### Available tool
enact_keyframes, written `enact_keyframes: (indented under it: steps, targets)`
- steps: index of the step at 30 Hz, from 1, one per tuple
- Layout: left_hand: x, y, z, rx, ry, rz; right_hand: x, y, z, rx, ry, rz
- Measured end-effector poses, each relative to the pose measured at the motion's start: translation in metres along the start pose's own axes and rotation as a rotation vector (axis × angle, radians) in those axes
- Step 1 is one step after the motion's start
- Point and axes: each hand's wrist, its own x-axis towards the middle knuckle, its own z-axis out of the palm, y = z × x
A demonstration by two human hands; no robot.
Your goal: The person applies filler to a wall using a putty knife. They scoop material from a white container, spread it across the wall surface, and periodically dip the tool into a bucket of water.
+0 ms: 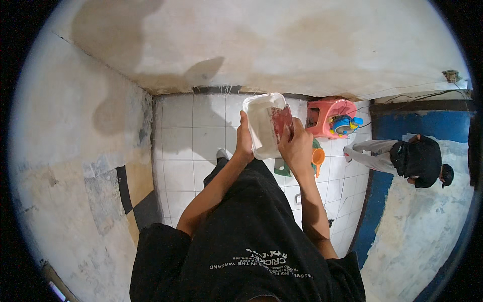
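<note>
My left hand (244,139) grips the near left side of a white rectangular tub (246,106), thumb up along its wall. Pale putty (261,126) coats the inside of the tub. In my right hand (297,146) is a red putty scraper (283,121), its flat blade smeared with white and tilted into the right part of the tub. The fingers of my right hand close round the scraper near the tub's right rim. The underside of the tub and some fingers of my left hand are hidden.
A pink plastic stool (317,104) stands beyond the tub to the right, with a blue and yellow thing (344,125) on it. Nearer are an orange dipper (318,156) and a green stool (282,168). Another person (420,160) stands by the blue wall. Patched walls (322,45) border the tiled floor (177,141).
</note>
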Motion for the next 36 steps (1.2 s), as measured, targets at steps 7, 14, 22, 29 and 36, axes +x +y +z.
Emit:
enact_keyframes:
  steps: [7,14,22,29,36]
  targets:
    - [-0.001,0.002,-0.009,0.143,0.021,0.011,-0.005,-0.001,0.016,0.133,0.022,0.046]
    - [-0.002,0.002,-0.005,0.025,0.042,0.036,0.0,-0.009,0.004,0.05,0.081,-0.006]
    - [0.007,-0.005,-0.016,0.147,-0.034,0.089,0.012,-0.013,0.013,0.152,0.025,-0.021]
    - [0.003,0.002,-0.007,0.057,-0.023,0.099,0.004,-0.012,0.011,0.127,0.029,-0.04]
    - [0.002,-0.001,-0.008,0.069,0.034,0.107,-0.003,-0.006,0.024,0.166,0.012,-0.034]
